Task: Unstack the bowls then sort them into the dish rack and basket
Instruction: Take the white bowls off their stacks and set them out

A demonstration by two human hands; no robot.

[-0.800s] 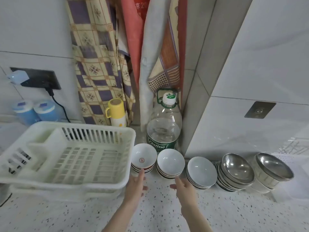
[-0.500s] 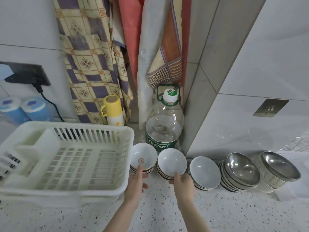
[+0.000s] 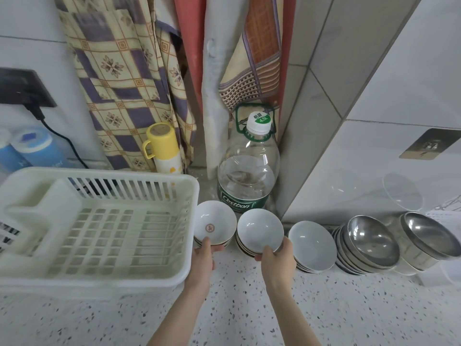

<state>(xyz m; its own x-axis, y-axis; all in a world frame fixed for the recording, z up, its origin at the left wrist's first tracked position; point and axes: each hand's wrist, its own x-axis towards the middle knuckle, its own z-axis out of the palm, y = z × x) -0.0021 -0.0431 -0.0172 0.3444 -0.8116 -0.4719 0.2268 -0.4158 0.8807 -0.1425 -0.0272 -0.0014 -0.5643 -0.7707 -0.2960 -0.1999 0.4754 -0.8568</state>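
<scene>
Bowls sit stacked along the tabletop; the dish rack holds none. Left hand and right hand each pinch a top bowl's rim; sorting looks barely begun.

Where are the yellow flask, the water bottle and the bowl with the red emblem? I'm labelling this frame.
yellow flask (image 3: 164, 148): head view, on its yellow cup lid.
water bottle (image 3: 249, 171): head view, on its clear body.
bowl with the red emblem (image 3: 215, 224): head view, on its white inside.
</scene>
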